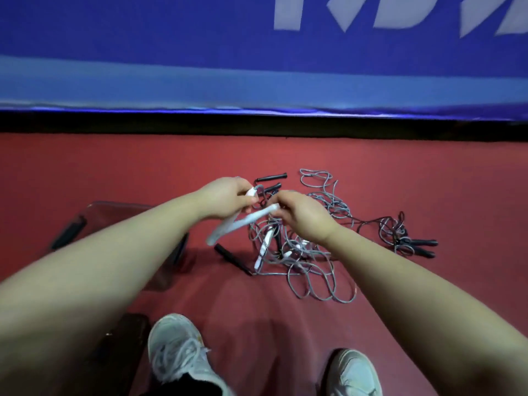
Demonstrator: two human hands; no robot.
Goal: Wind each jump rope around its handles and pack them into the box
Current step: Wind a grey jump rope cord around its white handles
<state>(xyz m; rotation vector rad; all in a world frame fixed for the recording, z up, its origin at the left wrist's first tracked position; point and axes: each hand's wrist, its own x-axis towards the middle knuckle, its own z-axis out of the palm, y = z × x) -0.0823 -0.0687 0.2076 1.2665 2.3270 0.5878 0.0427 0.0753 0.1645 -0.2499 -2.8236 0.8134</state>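
We see the left hand and the right hand held close together above the red floor, both arms reaching out from the near edge. The left hand's fingers are curled round the top of one white handle, which slants down and to the left. The right hand's fingers are bent round the far tip of a second white handle, which lies across the first; both are blurred, so we cannot tell how the rope runs between them. Just beneath and to the right of the hands lies the tangle of grey ropes, with another white handle caught in it. A black handle lies at its left near edge, and two more black handles lie beyond the hands. Well to the right, a pair of black handles sits in its own knot of rope. The clear box stands on the floor at left, partly hidden under the left forearm. Nearest us are two white shoes, and along the far side runs a blue banner.
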